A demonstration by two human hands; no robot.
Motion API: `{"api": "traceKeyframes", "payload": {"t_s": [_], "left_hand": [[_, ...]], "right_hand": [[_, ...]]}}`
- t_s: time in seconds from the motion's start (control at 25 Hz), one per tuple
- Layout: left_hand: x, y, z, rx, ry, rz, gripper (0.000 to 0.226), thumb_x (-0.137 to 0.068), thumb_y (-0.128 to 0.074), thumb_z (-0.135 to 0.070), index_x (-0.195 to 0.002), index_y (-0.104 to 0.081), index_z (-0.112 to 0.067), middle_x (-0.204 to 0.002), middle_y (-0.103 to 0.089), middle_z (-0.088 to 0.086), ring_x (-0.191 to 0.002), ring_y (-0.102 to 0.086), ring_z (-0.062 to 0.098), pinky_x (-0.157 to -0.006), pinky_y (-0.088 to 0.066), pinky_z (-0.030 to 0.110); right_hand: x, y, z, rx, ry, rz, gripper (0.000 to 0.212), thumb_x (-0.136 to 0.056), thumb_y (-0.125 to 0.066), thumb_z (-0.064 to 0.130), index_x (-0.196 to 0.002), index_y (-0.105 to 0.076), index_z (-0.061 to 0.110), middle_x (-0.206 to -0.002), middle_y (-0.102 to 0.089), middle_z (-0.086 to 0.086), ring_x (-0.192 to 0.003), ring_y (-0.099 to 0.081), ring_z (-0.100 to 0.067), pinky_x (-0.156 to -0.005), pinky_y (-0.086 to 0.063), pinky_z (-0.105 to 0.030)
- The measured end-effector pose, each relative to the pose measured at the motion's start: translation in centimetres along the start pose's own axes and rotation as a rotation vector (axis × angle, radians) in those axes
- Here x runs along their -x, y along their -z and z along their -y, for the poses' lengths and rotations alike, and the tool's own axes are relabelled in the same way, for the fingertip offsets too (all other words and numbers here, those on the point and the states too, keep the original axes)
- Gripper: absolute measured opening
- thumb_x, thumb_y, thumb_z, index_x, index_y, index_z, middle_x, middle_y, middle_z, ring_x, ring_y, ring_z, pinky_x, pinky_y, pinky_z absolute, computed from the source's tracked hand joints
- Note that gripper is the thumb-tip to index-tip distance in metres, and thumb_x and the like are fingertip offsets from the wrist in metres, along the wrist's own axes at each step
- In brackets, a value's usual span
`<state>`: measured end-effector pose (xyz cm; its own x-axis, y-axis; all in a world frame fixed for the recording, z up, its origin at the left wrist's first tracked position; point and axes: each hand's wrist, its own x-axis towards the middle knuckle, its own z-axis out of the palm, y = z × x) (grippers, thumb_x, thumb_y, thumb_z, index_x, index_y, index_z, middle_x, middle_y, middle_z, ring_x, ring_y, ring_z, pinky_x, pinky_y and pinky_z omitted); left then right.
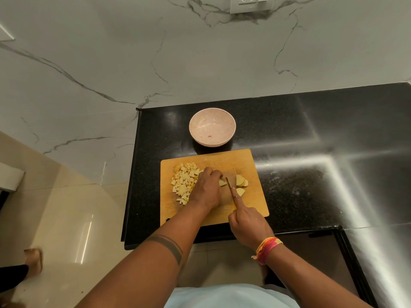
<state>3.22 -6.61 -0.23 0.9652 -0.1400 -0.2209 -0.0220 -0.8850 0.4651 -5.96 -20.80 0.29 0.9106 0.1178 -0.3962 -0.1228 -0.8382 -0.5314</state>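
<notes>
A wooden cutting board (253, 203) lies on the near left part of a black stone counter (300, 174), and both hands work over its middle. The left hand (208, 187) comes in from the near left, its fingers curled down over a potato piece (222, 182) and holding it against the board. The piece sits at the centre of the board and only its right edge shows past the fingertips. The right hand (246, 221) is clenched round the yellow handle of a knife (229, 182), with the forefinger stretched along the top of the blade. The blade points away from the person and its tip stands just right of the held piece, touching it or nearly so; I cannot tell which.

Left of the left hand lies a pile of small potato cubes (184, 181), spread over the left half of the board. Right of the blade lie a few thicker potato slices (241, 181), apart from the knife.

Just beyond the far edge of the board stands a pale pink bowl (200, 121). A band of coloured threads (266, 247) circles the right wrist. A white marble wall (133, 52) rises behind the counter, with a socket plate (251, 3) at the far top. A bare foot (33, 258) stands on the cream floor (66, 218) at the near left.
</notes>
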Motion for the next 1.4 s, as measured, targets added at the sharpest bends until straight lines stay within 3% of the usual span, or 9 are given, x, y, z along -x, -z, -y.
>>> {"api": "traceKeyframes", "payload": {"t_s": [0.24,0.6,0.92,1.16,1.28,1.4], "left_hand": [[0.5,-0.1,1.3,0.036,0.031,-0.020,0.040,-0.100,-0.062,-0.022,-0.139,-0.056,-0.018,-0.136,-0.047,-0.001,-0.125,-0.049,0.019,-0.107,-0.044,0.032],[0.2,-0.3,0.9,0.026,0.070,-0.040,0.036,-0.103,-0.057,-0.019,-0.138,-0.060,-0.016,-0.133,-0.050,0.001,-0.122,-0.052,0.021,-0.104,-0.046,0.032],[0.0,-0.3,0.5,0.006,0.074,-0.038,0.030,-0.101,-0.056,-0.018,-0.130,-0.064,-0.015,-0.131,-0.051,0.002,-0.117,-0.055,0.022,-0.100,-0.047,0.034],[-0.1,-0.2,0.6,0.000,0.056,-0.048,0.027,-0.102,-0.054,-0.019,-0.126,-0.066,-0.016,-0.127,-0.052,0.002,-0.114,-0.056,0.021,-0.096,-0.047,0.031],[-0.1,-0.2,0.5,0.020,0.053,-0.061,0.027,-0.102,-0.055,-0.020,-0.126,-0.067,-0.016,-0.127,-0.053,0.001,-0.114,-0.056,0.019,-0.095,-0.044,0.027],[0.0,-0.4,0.6,0.021,0.063,-0.076,0.028,-0.101,-0.056,-0.021,-0.127,-0.066,-0.015,-0.128,-0.052,0.001,-0.115,-0.056,0.019,-0.095,-0.045,0.027]], "right_hand": [[0.3,-0.3,0.0,0.016,0.010,-0.002,0.080,-0.099,-0.040,0.026,-0.162,0.007,0.035,-0.066,-0.059,0.000,-0.057,-0.056,-0.020,-0.054,-0.045,-0.042],[0.4,-0.7,0.3,0.033,0.019,0.006,0.082,-0.098,-0.039,0.027,-0.161,0.013,0.037,-0.067,-0.060,0.000,-0.057,-0.057,-0.020,-0.057,-0.050,-0.044],[0.2,-0.5,0.2,0.039,0.027,-0.051,0.081,-0.097,-0.040,0.026,-0.162,0.007,0.038,-0.063,-0.058,0.001,-0.053,-0.054,-0.019,-0.053,-0.047,-0.042],[-1.5,-0.8,1.2,0.107,0.045,-0.041,0.075,-0.099,-0.038,0.028,-0.162,0.002,0.034,-0.072,-0.060,-0.003,-0.060,-0.057,-0.022,-0.058,-0.050,-0.041],[-2.1,-1.1,1.4,0.139,0.045,-0.025,0.076,-0.099,-0.037,0.027,-0.162,0.005,0.033,-0.075,-0.059,-0.005,-0.061,-0.056,-0.024,-0.057,-0.044,-0.037],[-1.4,-1.7,0.8,0.181,0.053,0.008,0.080,-0.100,-0.038,0.027,-0.161,0.013,0.031,-0.076,-0.064,-0.008,-0.062,-0.060,-0.027,-0.059,-0.051,-0.039]]}}
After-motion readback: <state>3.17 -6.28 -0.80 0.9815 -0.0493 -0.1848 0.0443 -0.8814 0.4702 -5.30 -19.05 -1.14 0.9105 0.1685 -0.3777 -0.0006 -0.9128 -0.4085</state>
